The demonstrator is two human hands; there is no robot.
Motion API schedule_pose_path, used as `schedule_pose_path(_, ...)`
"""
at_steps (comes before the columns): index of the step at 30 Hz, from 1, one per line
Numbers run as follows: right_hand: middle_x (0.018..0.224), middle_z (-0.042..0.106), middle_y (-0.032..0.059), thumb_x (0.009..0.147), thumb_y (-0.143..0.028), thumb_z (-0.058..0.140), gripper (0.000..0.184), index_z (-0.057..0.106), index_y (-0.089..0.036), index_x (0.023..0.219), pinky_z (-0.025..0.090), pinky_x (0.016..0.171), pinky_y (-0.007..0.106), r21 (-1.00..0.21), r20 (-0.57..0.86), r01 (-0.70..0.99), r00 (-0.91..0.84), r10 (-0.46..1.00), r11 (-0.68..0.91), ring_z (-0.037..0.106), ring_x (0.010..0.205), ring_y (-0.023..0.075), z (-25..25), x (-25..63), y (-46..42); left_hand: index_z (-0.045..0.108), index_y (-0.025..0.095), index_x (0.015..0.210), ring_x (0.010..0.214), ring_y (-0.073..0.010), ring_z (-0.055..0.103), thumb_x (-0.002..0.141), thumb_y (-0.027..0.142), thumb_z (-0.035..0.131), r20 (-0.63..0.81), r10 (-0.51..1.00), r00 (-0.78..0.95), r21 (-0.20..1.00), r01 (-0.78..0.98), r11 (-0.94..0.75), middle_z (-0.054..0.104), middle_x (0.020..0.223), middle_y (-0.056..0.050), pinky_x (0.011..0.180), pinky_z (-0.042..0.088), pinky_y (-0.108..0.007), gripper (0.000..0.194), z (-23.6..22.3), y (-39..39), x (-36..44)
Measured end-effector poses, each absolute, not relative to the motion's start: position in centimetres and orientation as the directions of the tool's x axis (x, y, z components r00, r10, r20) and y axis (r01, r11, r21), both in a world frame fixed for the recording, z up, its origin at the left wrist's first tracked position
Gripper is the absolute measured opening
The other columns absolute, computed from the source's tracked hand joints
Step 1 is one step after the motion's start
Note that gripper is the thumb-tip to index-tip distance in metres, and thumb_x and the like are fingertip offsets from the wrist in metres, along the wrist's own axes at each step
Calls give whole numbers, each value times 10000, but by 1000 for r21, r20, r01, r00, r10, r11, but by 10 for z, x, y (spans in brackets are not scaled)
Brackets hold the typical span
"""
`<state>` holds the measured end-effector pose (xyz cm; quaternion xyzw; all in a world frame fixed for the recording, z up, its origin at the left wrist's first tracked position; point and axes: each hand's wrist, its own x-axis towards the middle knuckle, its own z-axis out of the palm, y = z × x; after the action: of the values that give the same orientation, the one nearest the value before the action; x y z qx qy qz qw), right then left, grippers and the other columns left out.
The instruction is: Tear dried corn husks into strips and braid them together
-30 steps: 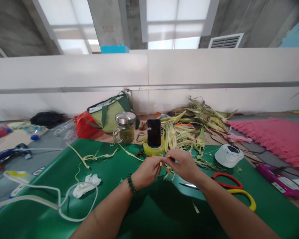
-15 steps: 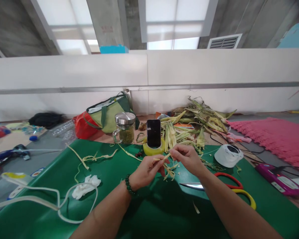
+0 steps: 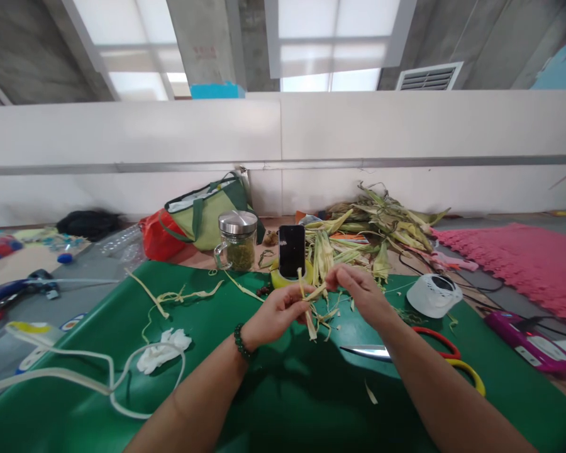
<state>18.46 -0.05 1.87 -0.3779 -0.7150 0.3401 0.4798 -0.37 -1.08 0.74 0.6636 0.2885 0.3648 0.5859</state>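
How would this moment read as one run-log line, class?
left hand: holding husk strips | right hand: pinching one strip's end | scissors: on green mat | phone: upright beyond hands

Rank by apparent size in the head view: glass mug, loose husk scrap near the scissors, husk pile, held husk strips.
1. Husk pile
2. Glass mug
3. Held husk strips, partly hidden
4. Loose husk scrap

Husk strips point(image 3: 310, 326) partly behind left fingers point(image 3: 295, 309)
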Motion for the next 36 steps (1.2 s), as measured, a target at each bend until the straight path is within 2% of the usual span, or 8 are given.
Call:
schedule_pose_path(2, 794, 629, 31, 815, -533, 530, 363, 602, -179, 849, 467, 703, 265, -905, 360, 93, -353, 864, 415, 588, 754, 147, 18, 184, 2, 569, 159, 937, 586, -137, 603, 734, 473, 650, 116, 830, 546, 991, -118, -60, 602, 659, -1, 574, 492, -250, 383, 7, -8, -4)
schedule_pose_path(4, 843, 634, 31, 743, -475, 649, 352, 584, -177, 918, 478, 716, 275, -956, 241, 13, -533, 811, 293, 602, 776, 151, 15, 181, 2, 594, 145, 854, 618, -138, 611, 708, 452, 684, 103, 852, 513, 990, -138, -36, 624, 682, -13, 580, 484, -237, 352, 7, -7, -4)
schedule_pose_path(8, 680, 605, 3, 701, -433, 697, 312, 595, -146, 769, 439, 591, 239, -984, 150, 2, -536, 831, 179, 554, 616, 113, 5, 176, 4, 669, 123, 840, 622, -117, 587, 689, 416, 711, 60, 863, 501, 992, -126, 5, 649, 689, -25, 578, 454, -212, 332, 7, -8, -5)
schedule_pose_path(13, 633, 584, -1, 720, -420, 675, 287, 636, -135, 715, 366, 536, 217, -958, 213, 72, -467, 858, 277, 479, 569, 91, 0, 179, 10, 671, 128, 802, 560, -99, 570, 608, 359, 784, 43, 885, 463, 974, -217, 65, 640, 611, -1, 565, 452, -212, 322, 6, -7, -4)
schedule_pose_path(22, 707, 615, 15, 794, -314, 591, 169, 641, -158, 752, 425, 654, 250, -860, 311, 225, -480, 820, 458, 543, 679, 126, 1, 175, 12, 642, 124, 712, 513, -125, 609, 544, 415, 805, 9, 942, 335, 974, -218, 69, 659, 566, -15, 547, 482, -236, 373, 2, -5, 0)
schedule_pose_path(28, 836, 604, 34, 765, -228, 590, 164, 594, -175, 920, 445, 656, 254, -724, 481, 323, -398, 781, 610, 548, 749, 144, 12, 176, 0, 621, 122, 703, 552, -126, 592, 593, 420, 767, 49, 916, 398, 995, -94, -12, 629, 595, -11, 567, 479, -241, 350, 3, -6, 4)
schedule_pose_path(33, 732, 565, 15, 759, -201, 616, 29, 603, -175, 758, 423, 632, 247, -594, 537, 385, -463, 705, 706, 528, 700, 134, 14, 177, -5, 619, 108, 666, 545, -109, 516, 690, 284, 656, 161, 909, 384, 969, 113, -219, 574, 561, -2, 524, 402, -207, 181, -2, -12, 8)
schedule_pose_path(36, 767, 585, 41, 804, -205, 588, 86, 601, -168, 727, 420, 635, 259, -455, 604, 443, -483, 634, 772, 531, 721, 144, 10, 177, -4, 611, 111, 654, 554, -101, 486, 698, 177, 569, 181, 912, 367, 931, 235, -279, 563, 575, 6, 527, 373, -202, 90, -6, -12, 9)
